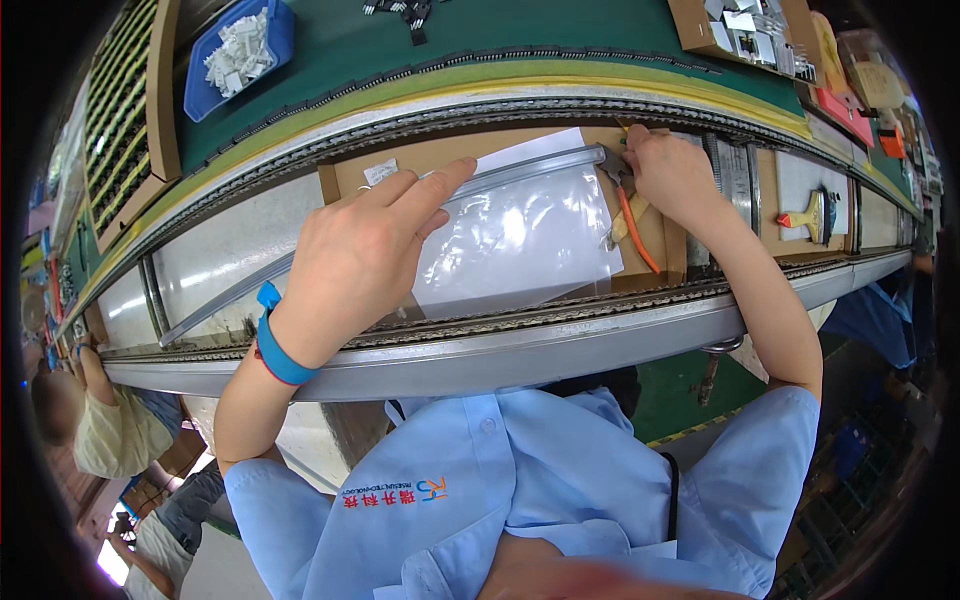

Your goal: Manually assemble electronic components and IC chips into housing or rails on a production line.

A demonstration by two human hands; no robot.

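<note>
A long, thin grey tube-like strip [540,168] runs slantwise across the conveyor line. My left hand [365,245], wearing a blue wristband, is closed around its middle, index finger stretched along it. At the strip's right end my right hand [672,175] has its fingers curled together. Whatever these fingers pinch is mostly hidden; a small yellow tip shows beside them. Orange-handled pliers [637,235] lie just below the right hand, their jaws near the strip's end. Beneath the strip, a clear plastic bag [515,235] and white paper [560,143] lie in a shallow cardboard box [655,258].
Chain rails [560,318] border the line near and far. Behind it, a green table bears a blue bin [283,38] of white parts, a row of small black parts and a cardboard box [690,28]. A brush [815,217] lies right. Other people [125,435] are at far left.
</note>
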